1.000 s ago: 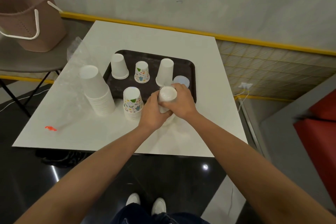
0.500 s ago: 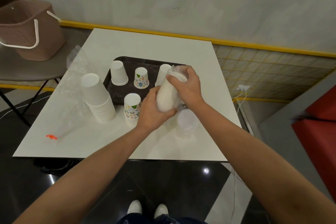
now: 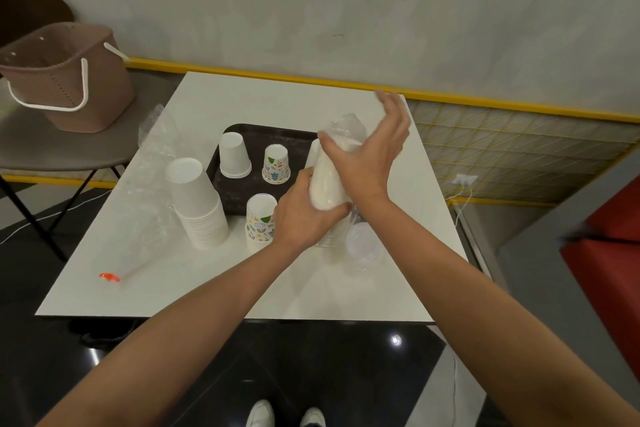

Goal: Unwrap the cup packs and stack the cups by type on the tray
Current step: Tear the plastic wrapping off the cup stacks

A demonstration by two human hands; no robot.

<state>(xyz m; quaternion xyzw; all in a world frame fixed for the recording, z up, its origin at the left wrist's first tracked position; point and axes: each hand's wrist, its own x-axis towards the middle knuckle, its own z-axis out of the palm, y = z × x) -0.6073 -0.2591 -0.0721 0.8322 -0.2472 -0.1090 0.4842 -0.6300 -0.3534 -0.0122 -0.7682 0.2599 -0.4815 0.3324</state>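
The cup pack is clasped by curled fingers of the left hand; the right hand is laid against it, fingers straight.

left hand grips the wrapped cup pack.

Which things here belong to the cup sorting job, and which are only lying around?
Job: wrapped cup pack, tray, plain white cup stack, patterned cup stack, white cup on tray, patterned cup on tray.
Lying about: basket, empty plastic wrap, small orange piece.
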